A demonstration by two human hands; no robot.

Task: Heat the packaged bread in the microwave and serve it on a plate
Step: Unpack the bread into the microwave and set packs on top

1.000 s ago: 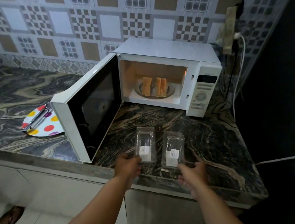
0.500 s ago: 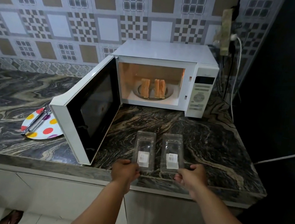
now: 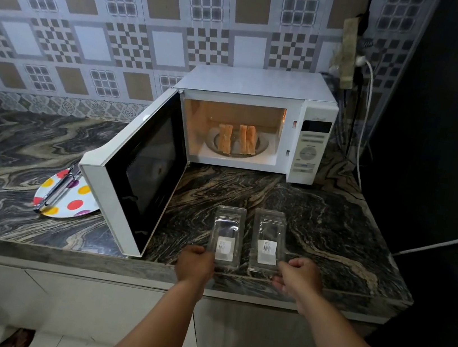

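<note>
We're looking down on a dark marbled stone countertop (image 3: 319, 215) with swirling tan veins, backed by a wall of grey and brown patterned square tiles (image 3: 155, 16). The white box microwave (image 3: 257, 89) stands at the back of it, its black-windowed door (image 3: 138, 178) swung wide to the left and its cavity lit warm orange. Inside the microwave, on the round glass turntable (image 3: 261, 145), two golden pieces of bread (image 3: 237, 139) stand on edge. In front of the microwave, near the counter's front edge, lie two clear empty plastic bread packages with white labels, side by side. Our left hand (image 3: 194, 262) curls its fingers onto the near end of the left package (image 3: 227, 235); our right hand (image 3: 298, 277) grips the near end of the right package (image 3: 268, 237). Left of the microwave, partly behind the open door, a white plate with coloured polka dots (image 3: 70, 204) carries metal tongs (image 3: 57, 190). Right of the microwave, white cables (image 3: 365, 119) hang down the dark wall.
</note>
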